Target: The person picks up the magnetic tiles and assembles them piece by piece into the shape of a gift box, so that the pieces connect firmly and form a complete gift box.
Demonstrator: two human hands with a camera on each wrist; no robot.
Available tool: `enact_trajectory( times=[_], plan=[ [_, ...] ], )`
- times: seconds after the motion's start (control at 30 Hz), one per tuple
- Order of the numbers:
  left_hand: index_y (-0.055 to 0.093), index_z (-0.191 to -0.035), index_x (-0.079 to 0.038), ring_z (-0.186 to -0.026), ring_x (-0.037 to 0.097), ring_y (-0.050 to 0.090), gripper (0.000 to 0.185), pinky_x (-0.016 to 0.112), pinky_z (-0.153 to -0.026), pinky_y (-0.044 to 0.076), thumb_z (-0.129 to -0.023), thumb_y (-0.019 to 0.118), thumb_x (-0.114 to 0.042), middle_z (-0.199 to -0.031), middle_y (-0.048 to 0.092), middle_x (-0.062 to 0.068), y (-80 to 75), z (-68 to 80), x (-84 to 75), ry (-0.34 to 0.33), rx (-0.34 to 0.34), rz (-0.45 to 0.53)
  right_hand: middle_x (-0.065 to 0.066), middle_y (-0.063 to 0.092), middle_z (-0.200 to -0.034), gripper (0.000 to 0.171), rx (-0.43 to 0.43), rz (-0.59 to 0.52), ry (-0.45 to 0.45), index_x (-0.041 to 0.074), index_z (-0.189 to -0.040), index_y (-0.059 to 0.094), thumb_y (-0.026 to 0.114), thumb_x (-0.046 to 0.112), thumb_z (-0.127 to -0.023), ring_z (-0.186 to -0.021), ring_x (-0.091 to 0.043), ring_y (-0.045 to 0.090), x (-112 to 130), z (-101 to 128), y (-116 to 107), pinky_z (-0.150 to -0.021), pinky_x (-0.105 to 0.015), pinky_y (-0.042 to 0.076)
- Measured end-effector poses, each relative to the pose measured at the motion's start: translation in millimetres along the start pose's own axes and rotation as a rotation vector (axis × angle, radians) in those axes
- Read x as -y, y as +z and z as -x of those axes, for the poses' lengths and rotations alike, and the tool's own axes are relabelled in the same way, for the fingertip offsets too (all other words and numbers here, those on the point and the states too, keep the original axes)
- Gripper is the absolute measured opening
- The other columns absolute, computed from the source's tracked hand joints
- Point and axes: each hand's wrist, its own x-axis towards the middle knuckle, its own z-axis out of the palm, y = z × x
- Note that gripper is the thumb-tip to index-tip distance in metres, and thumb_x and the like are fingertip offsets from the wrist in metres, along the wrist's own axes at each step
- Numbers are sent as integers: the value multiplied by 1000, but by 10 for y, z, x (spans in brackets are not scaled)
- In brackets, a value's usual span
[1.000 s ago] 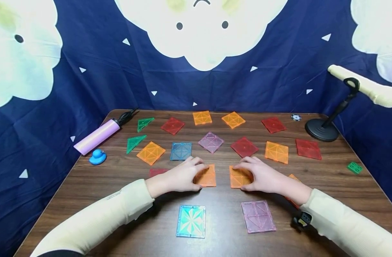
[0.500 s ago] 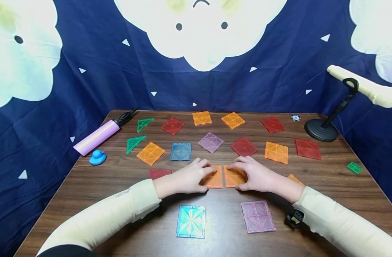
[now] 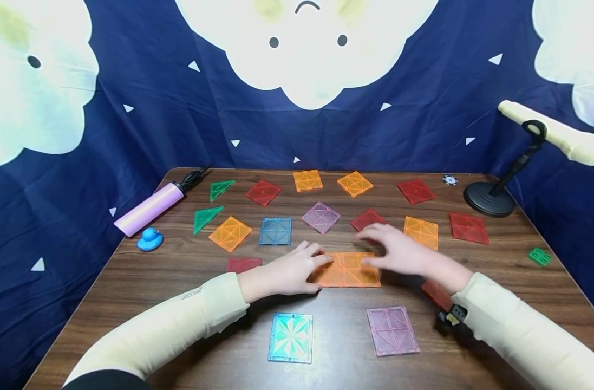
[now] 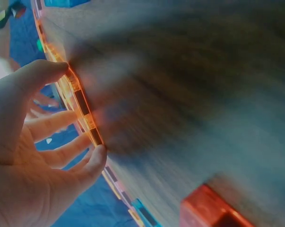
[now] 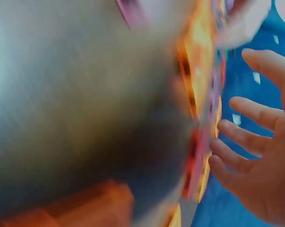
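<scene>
Two square orange magnetic tiles lie edge to edge on the table: a left orange tile (image 3: 332, 277) and a right orange tile (image 3: 363, 278). My left hand (image 3: 288, 272) grips the left one by its sides, its palm partly covering it. Thumb and little finger meet the tile's edge in the left wrist view. Above and right of the pair is my right hand (image 3: 399, 250), blurred, fingers spread and holding nothing. In the right wrist view the fingers of my right hand (image 5: 255, 151) are extended, apart from the orange tiles (image 5: 199, 56).
Nearer me lie a shiny blue tile (image 3: 290, 337) and a purple tile (image 3: 393, 331). Several coloured tiles spread behind, including a blue tile (image 3: 275, 232). A red tile (image 3: 437, 294) sits under my right forearm. A pump (image 3: 150, 208), duck (image 3: 150, 239) and black stand (image 3: 489, 198) flank them.
Both hands slid the two orange tiles inward until they met edge to edge. My right hand then let go of the right tile and moved up and to the right.
</scene>
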Motion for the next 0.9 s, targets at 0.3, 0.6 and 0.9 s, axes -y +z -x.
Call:
enact_trajectory(
  times=[0.3, 0.6, 0.9],
  plan=[
    [56, -145, -7, -119, 27, 47, 63, 38, -100, 46, -91, 77, -31, -138, 51, 14, -22, -11, -33, -11, 16, -2, -30, 59, -127, 59, -48, 91, 288, -4, -135, 59, 76, 33, -92, -118, -46, 55, -350, -285, -131, -99, -60, 44],
    [56, -145, -7, -120, 26, 47, 62, 37, -101, 46, -91, 77, -30, -138, 51, 13, -14, -38, -48, -8, 17, -1, -28, 54, -140, 52, 35, 51, 85, -1, -134, 62, 79, 11, -85, -128, -50, 46, -271, -371, 28, -105, -63, 34],
    [55, -145, -6, -122, 27, 47, 62, 37, -102, 46, -91, 76, -30, -138, 51, 13, -15, -28, -33, -7, 22, -7, -28, 49, -146, 53, 127, -17, 15, 4, -137, 62, 71, 1, -85, -132, -52, 41, -190, -365, 58, -107, -67, 34]
  ],
)
